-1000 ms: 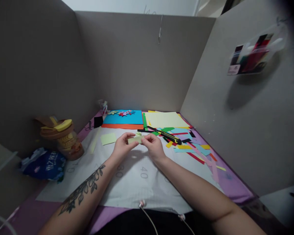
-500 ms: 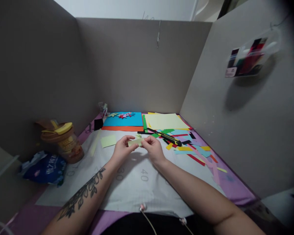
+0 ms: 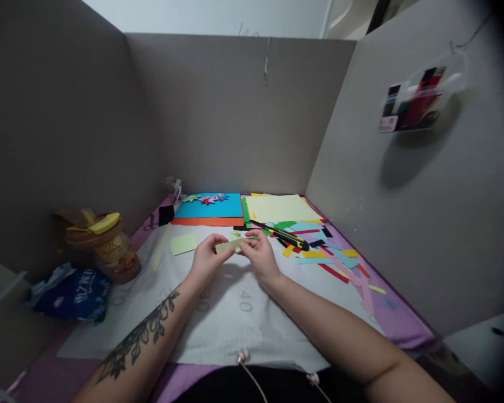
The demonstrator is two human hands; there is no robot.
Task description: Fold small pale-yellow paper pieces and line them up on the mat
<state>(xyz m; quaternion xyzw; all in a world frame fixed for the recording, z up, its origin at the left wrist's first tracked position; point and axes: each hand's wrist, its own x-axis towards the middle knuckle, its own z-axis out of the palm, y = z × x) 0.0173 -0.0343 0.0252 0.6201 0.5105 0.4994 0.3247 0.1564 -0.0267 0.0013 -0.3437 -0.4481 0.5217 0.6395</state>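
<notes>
Between my two hands is a small pale green strip of paper (image 3: 227,245), held just above the white sheet. My left hand (image 3: 208,258) pinches its left end between thumb and fingers. At the other end, my right hand (image 3: 259,256) grips the strip with thumb and forefinger, covering part of it. Just behind the strip lie small pale green paper pieces (image 3: 235,234). To the left of my left hand, a pale green paper square (image 3: 183,244) rests flat on the white sheet.
Paper stars (image 3: 210,199) lie on blue paper (image 3: 205,210) at the back. A black-yellow utility knife (image 3: 292,239) lies among coloured strips (image 3: 325,254) on the right. On the left stand a lidded cup (image 3: 115,254) and a blue packet (image 3: 71,294). Grey panels (image 3: 235,112) enclose the table.
The camera view has shifted slightly. My right fingers have moved along the strip's right end, and the strip is now tilted a little, its right part more covered.
</notes>
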